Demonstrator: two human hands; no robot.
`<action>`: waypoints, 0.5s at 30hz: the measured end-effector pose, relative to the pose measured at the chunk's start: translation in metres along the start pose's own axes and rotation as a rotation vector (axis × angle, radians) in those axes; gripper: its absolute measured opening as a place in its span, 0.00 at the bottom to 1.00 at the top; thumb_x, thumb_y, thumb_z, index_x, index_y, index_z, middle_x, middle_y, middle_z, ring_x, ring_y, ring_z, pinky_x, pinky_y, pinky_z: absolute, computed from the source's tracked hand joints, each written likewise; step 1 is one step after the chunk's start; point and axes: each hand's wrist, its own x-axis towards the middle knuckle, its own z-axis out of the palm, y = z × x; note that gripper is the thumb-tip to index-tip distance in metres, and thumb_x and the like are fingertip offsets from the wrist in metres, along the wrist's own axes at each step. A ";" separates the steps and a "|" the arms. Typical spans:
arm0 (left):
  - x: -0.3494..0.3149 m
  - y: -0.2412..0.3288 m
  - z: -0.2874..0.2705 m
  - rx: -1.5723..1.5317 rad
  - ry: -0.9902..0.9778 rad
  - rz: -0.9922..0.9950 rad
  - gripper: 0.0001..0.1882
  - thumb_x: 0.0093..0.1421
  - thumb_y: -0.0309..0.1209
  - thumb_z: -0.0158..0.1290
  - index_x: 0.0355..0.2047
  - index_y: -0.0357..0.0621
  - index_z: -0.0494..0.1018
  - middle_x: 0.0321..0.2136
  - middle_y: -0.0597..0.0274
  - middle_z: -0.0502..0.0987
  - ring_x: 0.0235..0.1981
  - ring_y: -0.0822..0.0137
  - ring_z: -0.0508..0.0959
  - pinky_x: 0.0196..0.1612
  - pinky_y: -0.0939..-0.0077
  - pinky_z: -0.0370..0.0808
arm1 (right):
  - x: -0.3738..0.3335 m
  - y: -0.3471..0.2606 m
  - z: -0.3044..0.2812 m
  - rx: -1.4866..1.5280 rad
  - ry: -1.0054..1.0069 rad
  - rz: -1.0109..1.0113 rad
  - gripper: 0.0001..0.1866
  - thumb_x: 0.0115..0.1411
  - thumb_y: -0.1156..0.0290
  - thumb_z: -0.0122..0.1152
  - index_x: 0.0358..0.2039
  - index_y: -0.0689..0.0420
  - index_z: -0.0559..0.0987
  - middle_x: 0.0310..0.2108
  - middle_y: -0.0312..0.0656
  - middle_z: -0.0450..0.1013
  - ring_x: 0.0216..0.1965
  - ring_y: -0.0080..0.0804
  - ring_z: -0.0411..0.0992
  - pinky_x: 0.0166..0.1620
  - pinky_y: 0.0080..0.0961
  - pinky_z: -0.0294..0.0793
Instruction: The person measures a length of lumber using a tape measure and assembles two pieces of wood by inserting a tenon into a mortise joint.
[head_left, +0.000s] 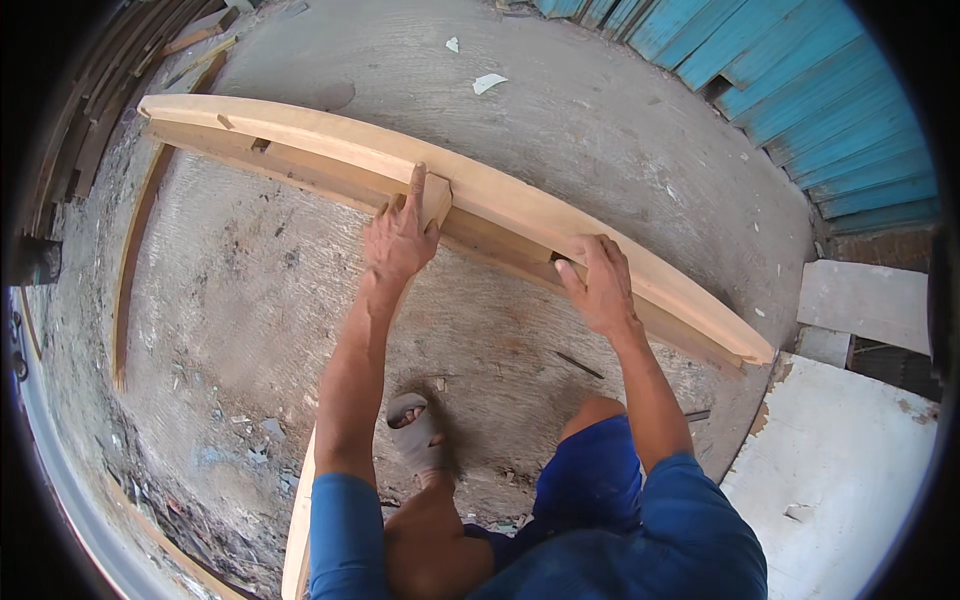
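Note:
A long pale wooden frame (500, 200) lies across the floor ahead of me, its two boards running lengthwise with a gap between. A plank (437, 198) meets the far board from my side, its end against the inner edge. My left hand (398, 240) grips this plank near its end, thumb on the right side, index finger stretched along the top to the joint. Farther right, my right hand (605, 285) rests at the frame with thumb and fingers apart. A dark slot (558, 257) shows beside its thumb. The undersides of both hands are hidden.
Dark timber (100, 100) is stacked at the far left, with a thin wooden strip (140, 260) on the concrete floor. A blue-green plank wall (800, 100) stands far right, above a white panel (830, 460). A dark thin rod (579, 364) lies near my sandalled foot (412, 430).

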 end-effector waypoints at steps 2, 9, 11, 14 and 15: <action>-0.018 -0.001 -0.001 -0.017 0.041 -0.018 0.48 0.57 0.35 0.59 0.73 0.53 0.46 0.45 0.41 0.77 0.46 0.43 0.78 0.45 0.47 0.78 | -0.042 0.003 0.009 0.061 -0.149 0.088 0.17 0.62 0.62 0.62 0.47 0.58 0.76 0.45 0.51 0.75 0.49 0.52 0.72 0.56 0.50 0.65; -0.193 -0.056 -0.028 -0.083 -0.079 -0.217 0.47 0.55 0.34 0.60 0.71 0.39 0.49 0.44 0.38 0.78 0.45 0.42 0.78 0.53 0.54 0.73 | -0.148 0.105 0.047 -0.423 -0.746 0.376 0.21 0.55 0.61 0.66 0.45 0.61 0.78 0.46 0.56 0.78 0.52 0.54 0.75 0.54 0.45 0.74; -0.248 -0.072 -0.026 -0.102 -0.084 -0.317 0.48 0.53 0.36 0.63 0.71 0.41 0.52 0.52 0.35 0.73 0.52 0.40 0.73 0.59 0.51 0.68 | -0.157 0.127 0.056 -0.394 -0.785 0.437 0.23 0.55 0.63 0.65 0.50 0.61 0.78 0.50 0.58 0.76 0.55 0.54 0.74 0.56 0.43 0.74; -0.317 -0.053 -0.042 0.204 0.109 -0.374 0.50 0.51 0.38 0.65 0.70 0.43 0.53 0.61 0.35 0.65 0.61 0.37 0.64 0.65 0.44 0.58 | -0.158 0.149 0.064 -0.367 -0.767 0.414 0.21 0.55 0.66 0.63 0.49 0.60 0.78 0.51 0.57 0.77 0.54 0.54 0.75 0.56 0.44 0.74; -0.342 -0.055 -0.039 0.141 0.139 -0.383 0.51 0.48 0.38 0.67 0.70 0.45 0.54 0.66 0.36 0.57 0.65 0.35 0.55 0.67 0.39 0.50 | -0.154 0.152 0.067 -0.373 -0.745 0.424 0.22 0.55 0.67 0.63 0.50 0.60 0.78 0.51 0.57 0.77 0.54 0.54 0.75 0.56 0.44 0.74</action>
